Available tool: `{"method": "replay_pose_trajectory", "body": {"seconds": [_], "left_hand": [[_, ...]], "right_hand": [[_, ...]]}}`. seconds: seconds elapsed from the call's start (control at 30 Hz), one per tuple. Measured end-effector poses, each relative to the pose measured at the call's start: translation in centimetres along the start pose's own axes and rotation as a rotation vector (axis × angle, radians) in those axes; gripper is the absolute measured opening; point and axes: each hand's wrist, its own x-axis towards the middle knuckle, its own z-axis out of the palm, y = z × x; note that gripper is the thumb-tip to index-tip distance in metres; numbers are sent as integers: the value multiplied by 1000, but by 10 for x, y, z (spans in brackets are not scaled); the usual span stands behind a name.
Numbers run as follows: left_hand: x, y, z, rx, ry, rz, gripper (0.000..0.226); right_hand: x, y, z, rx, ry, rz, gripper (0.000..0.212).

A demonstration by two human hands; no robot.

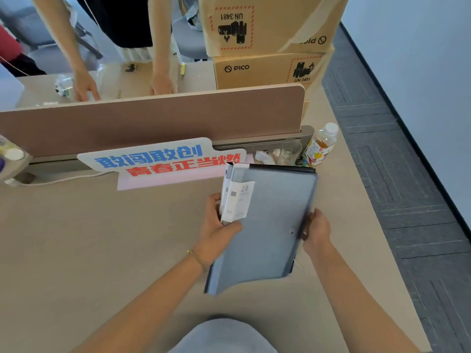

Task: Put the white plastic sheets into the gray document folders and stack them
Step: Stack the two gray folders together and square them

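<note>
A stack of gray document folders (270,225) is held above the beige desk (89,250), lifted and tilted, with its long side running away from me. White spine labels (238,200) printed "20" show at its left edge. My left hand (216,230) grips the left side by the labels, thumb on top. At the stack's right edge my right hand (317,231) holds on, fingers wrapped under. No loose white plastic sheet is visible.
A white sign with blue and red characters (163,156) lies behind the folders, against a brown divider (153,118). A drink bottle (322,145) and small clutter stand at the back right. Cardboard boxes (267,47) are stacked beyond. Another person's hands (86,86) rest on the far desk.
</note>
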Motion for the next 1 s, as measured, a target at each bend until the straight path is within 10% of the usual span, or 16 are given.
{"method": "replay_pose_trajectory", "body": {"seconds": [0.3,0.63,1.0], "left_hand": [[-25,-12,-46,46,178,105,27],[-4,-7,-43,-63,210,-1,44],[31,9,-148,-172,101,-643,43]], "right_hand": [[-40,2,50,272,-131,-234,38],[-34,17,52,99,-166,-244,41],[-56,41,132,-244,-173,-44,54]]}}
